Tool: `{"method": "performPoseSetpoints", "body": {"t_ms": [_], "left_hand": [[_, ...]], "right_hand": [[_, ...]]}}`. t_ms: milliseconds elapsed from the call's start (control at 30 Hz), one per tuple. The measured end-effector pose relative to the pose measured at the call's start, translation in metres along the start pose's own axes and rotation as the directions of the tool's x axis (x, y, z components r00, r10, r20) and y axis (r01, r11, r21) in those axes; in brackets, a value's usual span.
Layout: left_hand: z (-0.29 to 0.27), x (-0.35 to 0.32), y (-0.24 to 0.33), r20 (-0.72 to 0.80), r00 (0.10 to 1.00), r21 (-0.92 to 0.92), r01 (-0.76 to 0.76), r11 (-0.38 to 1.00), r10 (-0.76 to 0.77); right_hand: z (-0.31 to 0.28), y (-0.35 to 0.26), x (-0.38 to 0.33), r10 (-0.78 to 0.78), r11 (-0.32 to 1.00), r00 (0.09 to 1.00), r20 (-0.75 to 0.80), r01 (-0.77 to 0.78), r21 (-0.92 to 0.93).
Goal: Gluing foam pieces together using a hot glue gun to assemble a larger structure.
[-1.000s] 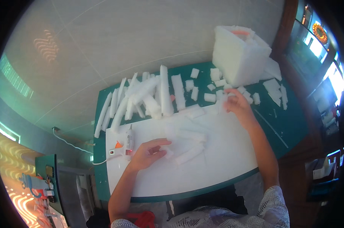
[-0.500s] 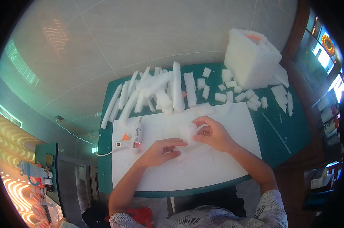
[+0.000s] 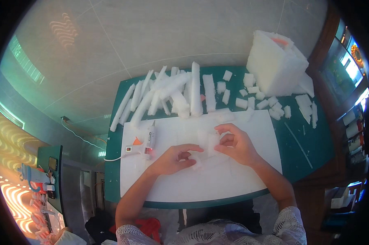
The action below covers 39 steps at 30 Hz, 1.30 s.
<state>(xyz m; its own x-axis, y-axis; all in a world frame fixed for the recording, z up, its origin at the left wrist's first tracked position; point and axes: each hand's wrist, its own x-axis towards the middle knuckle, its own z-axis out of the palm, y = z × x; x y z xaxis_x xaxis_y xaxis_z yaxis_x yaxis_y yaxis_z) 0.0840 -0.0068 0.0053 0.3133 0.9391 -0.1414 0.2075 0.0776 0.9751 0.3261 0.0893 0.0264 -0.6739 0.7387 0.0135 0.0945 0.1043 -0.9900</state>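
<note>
Both forearms come up from the lower edge onto a white board (image 3: 217, 179) that covers the near part of the green tabletop (image 3: 303, 147). The left hand (image 3: 174, 159) lies with fingers curled, its fingertips pressing a small white foam piece (image 3: 197, 160) against the board. The right hand (image 3: 236, 143), just beside it, pinches the upper part of a foam block (image 3: 211, 141) between thumb and fingers; the two hands nearly meet over the foam. Left of the left hand, a white glue gun (image 3: 150, 141) lies on the board, its cord trailing off the tabletop's edge. Beyond the hands, long foam strips (image 3: 168, 94) fan out, with small foam cubes (image 3: 254, 100) scattered beyond the right hand. Farthest off, past those cubes, stands a big foam block (image 3: 274, 65).
</note>
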Motion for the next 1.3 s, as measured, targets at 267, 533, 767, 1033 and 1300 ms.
{"method": "performPoseSetpoints", "body": {"t_ms": [267,533,767,1033,1300], "left_hand": [[0.003,0.002,-0.006,-0.033,0.999,-0.002,-0.001,1.0,0.001],[0.003,0.002,-0.007,-0.012,0.999,0.012,-0.036,0.999,0.036],[0.002,-0.001,-0.001,0.051,0.999,0.087,-0.004,0.996,0.0],[0.002,0.001,0.005,0.096,0.995,0.026,0.022,0.999,-0.025],[0.002,-0.002,0.002,0.091,0.996,0.026,0.02,0.999,-0.023]], "right_hand": [[0.012,0.006,-0.004,0.052,0.999,0.987,0.149,-0.05,-0.013],[0.016,0.016,-0.003,-0.027,0.998,0.999,0.033,0.025,0.053],[0.018,0.015,-0.001,-0.029,1.0,0.998,-0.057,0.028,-0.014],[0.021,0.024,-0.001,-0.036,0.998,0.995,-0.097,0.041,0.05],[0.019,0.021,-0.001,0.075,0.992,0.997,0.024,-0.077,0.096]]}}
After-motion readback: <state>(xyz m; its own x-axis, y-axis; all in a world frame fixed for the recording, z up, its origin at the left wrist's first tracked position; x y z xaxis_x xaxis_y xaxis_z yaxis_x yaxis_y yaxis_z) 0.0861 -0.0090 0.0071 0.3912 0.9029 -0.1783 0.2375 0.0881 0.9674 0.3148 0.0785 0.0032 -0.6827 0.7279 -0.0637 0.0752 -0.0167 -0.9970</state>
